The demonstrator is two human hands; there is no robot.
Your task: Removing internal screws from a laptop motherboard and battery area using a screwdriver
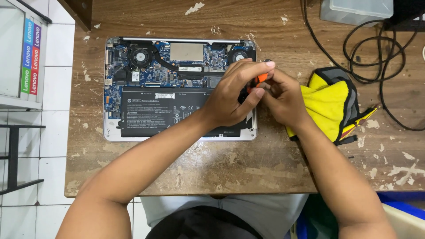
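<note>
Both hands meet over the right edge of an opened laptop (177,88), and between them sits a small orange-handled tool (261,78), probably a screwdriver, of which only a bit of the handle shows. The left hand (232,95) has its grip closed on that handle: the thumb and forefinger pinch it from above and below, the other fingers curled under. The right hand (283,95) presses in against the same spot from the right, its fingers folded around the tool's far side; its grip is closed too, though the exact hold is hidden behind the left fingers. The tool's tip cannot be seen.

The laptop lies upside down on the worn wooden bench (199,163) with its bottom cover off. A flat black battery (155,110) fills the near half, and the blue circuit board (164,62) with two round fans (141,55) and a copper heat pipe fills the far half. The hands cover the laptop's right side, just below the right-hand fan.

Just beside the right wrist, touching it, lies a crumpled yellow cloth (330,104) with grey and black edging. Beyond it, black cables (372,57) loop across the bench, and a clear plastic box (356,11) stands at the far edge.
</note>
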